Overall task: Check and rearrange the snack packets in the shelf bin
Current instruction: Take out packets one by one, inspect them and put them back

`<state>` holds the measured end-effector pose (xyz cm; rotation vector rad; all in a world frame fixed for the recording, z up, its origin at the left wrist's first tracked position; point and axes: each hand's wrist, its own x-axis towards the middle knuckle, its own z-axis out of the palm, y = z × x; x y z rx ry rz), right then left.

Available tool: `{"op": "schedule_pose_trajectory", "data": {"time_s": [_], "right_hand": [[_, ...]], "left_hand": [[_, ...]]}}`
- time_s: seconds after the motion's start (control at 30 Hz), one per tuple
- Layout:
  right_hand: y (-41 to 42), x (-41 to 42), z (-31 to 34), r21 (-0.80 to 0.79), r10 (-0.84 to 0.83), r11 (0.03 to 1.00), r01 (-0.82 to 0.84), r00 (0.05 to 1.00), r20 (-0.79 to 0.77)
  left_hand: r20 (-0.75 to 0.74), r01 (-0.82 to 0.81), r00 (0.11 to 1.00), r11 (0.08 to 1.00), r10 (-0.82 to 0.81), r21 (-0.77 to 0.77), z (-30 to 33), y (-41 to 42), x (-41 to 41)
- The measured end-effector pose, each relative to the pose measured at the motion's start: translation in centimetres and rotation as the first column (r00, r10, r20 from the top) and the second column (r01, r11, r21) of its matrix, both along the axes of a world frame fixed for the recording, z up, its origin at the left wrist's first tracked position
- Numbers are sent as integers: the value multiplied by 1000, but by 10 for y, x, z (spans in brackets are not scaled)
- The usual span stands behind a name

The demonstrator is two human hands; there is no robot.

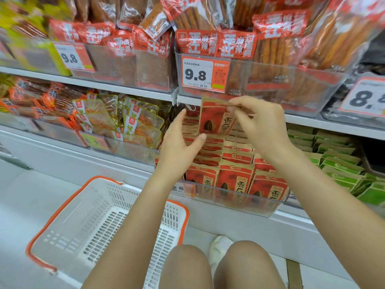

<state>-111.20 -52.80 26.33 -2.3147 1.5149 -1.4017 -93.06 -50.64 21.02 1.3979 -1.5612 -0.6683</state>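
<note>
A clear plastic shelf bin (262,207) on the low shelf holds several rows of red and tan sunflower seed packets (235,178). My right hand (264,124) pinches the top edge of one red seed packet (214,119), lifted upright above the rows near the back. My left hand (179,147) reaches into the left side of the bin. Its fingers are straight beside the back packets, and its thumb touches the lifted packet's lower edge.
A white shopping basket (100,230) with an orange rim stands on the floor at lower left. Green packets (341,163) fill the bin to the right, yellow-edged snack packs (133,124) the bin to the left. The shelf above (208,99) carries price tags and hangs low over the bin.
</note>
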Motion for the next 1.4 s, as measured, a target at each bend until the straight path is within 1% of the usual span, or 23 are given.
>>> {"op": "schedule_pose_trajectory", "data": {"time_s": [0.1, 0.17, 0.23, 0.3, 0.4, 0.47, 0.53, 0.6, 0.7, 0.8, 0.87, 1.0, 1.13, 1.23, 1.4], "right_hand": [[8, 4, 19, 30, 74, 996, -81, 979, 188], [12, 7, 29, 86, 119, 984, -155, 938, 325], [14, 9, 31, 144, 149, 957, -252, 852, 502], [13, 11, 23, 194, 114, 932, -305, 757, 643], [5, 18, 1, 256, 31, 901, -349, 642, 766], [-2, 25, -13, 283, 17, 863, -419, 584, 812], [-10, 31, -24, 283, 35, 842, -459, 571, 820], [-18, 31, -27, 282, 62, 838, -466, 596, 801], [-20, 26, -25, 278, 121, 815, -508, 619, 776], [-11, 22, -24, 285, 158, 785, -550, 623, 766], [-5, 20, -29, 322, 152, 759, -566, 635, 757], [7, 15, -41, 421, 102, 712, -562, 676, 730], [11, 7, -46, 444, 79, 708, -549, 687, 722], [11, 4, -48, 442, 70, 694, -569, 664, 745], [8, 0, -52, 422, 78, 691, -587, 642, 763]], "left_hand": [[-112, 88, 990, 996, -85, 20, 16, 9, -3], [-188, 167, 970, 985, -155, 48, 26, 12, -2], [-313, 233, 929, 969, -197, 83, 30, 13, -1], [-412, 275, 886, 956, -212, 99, 28, 13, -2], [-514, 257, 839, 962, -177, 87, 21, 6, -10], [-567, 225, 810, 972, -146, 71, 16, -3, -15], [-573, 205, 809, 977, -133, 63, 11, -14, -18], [-572, 218, 807, 974, -144, 63, 7, -23, -16], [-603, 276, 774, 960, -190, 51, 4, -26, -12], [-634, 293, 747, 955, -202, 41, -2, -17, -9], [-668, 282, 723, 958, -175, 55, -12, -10, -10], [-758, 197, 649, 977, -73, 75, -21, 1, -17], [-723, 157, 687, 986, -70, 53, -23, 3, -23], [-679, 166, 729, 985, -84, 57, -24, 2, -23], [-626, 170, 771, 985, -117, 25, -24, -1, -23]]}}
